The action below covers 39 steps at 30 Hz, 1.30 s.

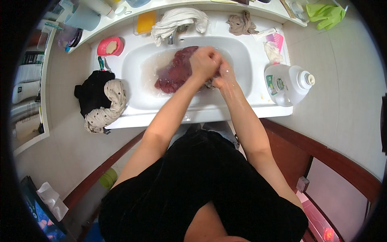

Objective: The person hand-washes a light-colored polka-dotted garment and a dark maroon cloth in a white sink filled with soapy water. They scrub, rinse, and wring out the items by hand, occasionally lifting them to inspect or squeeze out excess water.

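Observation:
Dark red cloth (178, 71) lies soaked in cloudy water in the white sink basin (242, 87). Over its right part my left hand (206, 62) is curled into a fist, slightly blurred, against my right hand (225, 74), which is wet with suds. Between and just below the hands a bit of the cloth shows, with something greyish beside it. The curled fingers look closed on cloth, though most of what they grip is hidden. The chrome faucet (171, 39) stands behind the basin, with a white cloth (181, 21) draped over it.
Black cloth (93, 89) and dotted beige cloth (113, 99) hang over the sink's left edge. A pink soap dish (102, 47) sits behind them. At right are a large plastic jug (284, 84), a pink comb (277, 40) and a brown cloth (240, 24). Green rubber gloves (326, 15) hang upper right.

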Each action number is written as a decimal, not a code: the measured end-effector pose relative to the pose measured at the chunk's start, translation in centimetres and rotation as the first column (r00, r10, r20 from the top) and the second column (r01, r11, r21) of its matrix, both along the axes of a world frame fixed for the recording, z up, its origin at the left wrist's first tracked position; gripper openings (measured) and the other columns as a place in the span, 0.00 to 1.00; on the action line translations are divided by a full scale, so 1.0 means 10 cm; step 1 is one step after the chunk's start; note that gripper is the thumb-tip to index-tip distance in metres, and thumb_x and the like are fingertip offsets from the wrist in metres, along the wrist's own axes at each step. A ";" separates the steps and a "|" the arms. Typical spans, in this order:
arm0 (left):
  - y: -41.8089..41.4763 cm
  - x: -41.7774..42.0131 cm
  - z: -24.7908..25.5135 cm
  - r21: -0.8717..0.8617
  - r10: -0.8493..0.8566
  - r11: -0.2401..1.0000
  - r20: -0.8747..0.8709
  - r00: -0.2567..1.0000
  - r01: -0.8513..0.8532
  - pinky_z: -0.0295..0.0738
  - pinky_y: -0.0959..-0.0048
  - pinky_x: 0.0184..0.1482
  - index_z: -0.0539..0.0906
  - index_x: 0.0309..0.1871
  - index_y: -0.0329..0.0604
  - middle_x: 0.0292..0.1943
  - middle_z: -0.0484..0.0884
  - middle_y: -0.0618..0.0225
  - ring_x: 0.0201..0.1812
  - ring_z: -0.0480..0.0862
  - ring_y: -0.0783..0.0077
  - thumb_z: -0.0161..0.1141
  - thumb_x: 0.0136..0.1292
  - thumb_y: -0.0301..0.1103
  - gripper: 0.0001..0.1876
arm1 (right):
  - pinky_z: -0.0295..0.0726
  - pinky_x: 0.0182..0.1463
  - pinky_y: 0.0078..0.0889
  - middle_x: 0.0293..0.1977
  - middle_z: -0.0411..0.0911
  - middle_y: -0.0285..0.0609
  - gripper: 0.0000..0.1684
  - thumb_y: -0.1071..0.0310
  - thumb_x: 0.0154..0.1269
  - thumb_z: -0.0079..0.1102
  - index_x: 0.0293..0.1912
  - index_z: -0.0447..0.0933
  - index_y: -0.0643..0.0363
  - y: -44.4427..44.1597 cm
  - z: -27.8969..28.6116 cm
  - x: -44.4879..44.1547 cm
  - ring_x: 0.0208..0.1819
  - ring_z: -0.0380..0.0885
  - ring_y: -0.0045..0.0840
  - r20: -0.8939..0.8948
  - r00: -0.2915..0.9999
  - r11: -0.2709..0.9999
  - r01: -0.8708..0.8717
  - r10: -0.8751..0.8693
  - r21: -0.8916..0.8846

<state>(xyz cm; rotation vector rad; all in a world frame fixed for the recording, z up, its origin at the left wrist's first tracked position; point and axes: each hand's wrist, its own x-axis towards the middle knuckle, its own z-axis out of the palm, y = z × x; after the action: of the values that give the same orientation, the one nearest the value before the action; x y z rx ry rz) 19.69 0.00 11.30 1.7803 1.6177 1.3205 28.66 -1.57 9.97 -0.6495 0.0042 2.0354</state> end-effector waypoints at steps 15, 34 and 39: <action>0.11 -0.66 0.07 -0.606 -0.629 0.656 -0.112 0.769 0.449 0.75 0.69 0.53 0.76 0.60 0.34 0.52 0.82 0.57 0.50 0.81 0.70 0.74 0.52 0.47 0.36 | 0.83 0.47 0.39 0.41 0.79 0.41 0.16 0.58 0.74 0.55 0.46 0.75 0.63 0.21 0.42 0.48 0.42 0.82 0.29 0.436 0.893 0.992 0.071 -0.109 0.102; 0.23 -1.30 0.81 0.067 -0.086 0.734 0.996 -0.005 0.676 0.71 0.55 0.66 0.75 0.57 0.30 0.56 0.81 0.51 0.59 0.80 0.55 0.50 0.65 0.33 0.20 | 0.79 0.54 0.36 0.45 0.84 0.43 0.21 0.69 0.58 0.67 0.52 0.80 0.61 0.03 -0.74 1.02 0.48 0.82 0.31 0.927 0.370 0.781 -0.596 0.060 0.187; 0.18 -1.18 0.85 0.004 -0.028 0.747 0.999 0.025 0.665 0.64 0.54 0.71 0.71 0.63 0.26 0.65 0.74 0.49 0.65 0.75 0.53 0.53 0.64 0.38 0.28 | 0.72 0.67 0.41 0.59 0.76 0.46 0.25 0.60 0.69 0.57 0.61 0.71 0.62 -0.07 -0.53 0.80 0.60 0.75 0.34 0.009 0.984 0.968 0.176 -0.180 0.177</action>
<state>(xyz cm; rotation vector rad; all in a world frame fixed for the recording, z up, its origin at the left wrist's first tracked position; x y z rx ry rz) 7.88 1.81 19.79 0.4787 0.4585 1.1583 36.67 -2.25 4.66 -0.5433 -0.1266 1.8301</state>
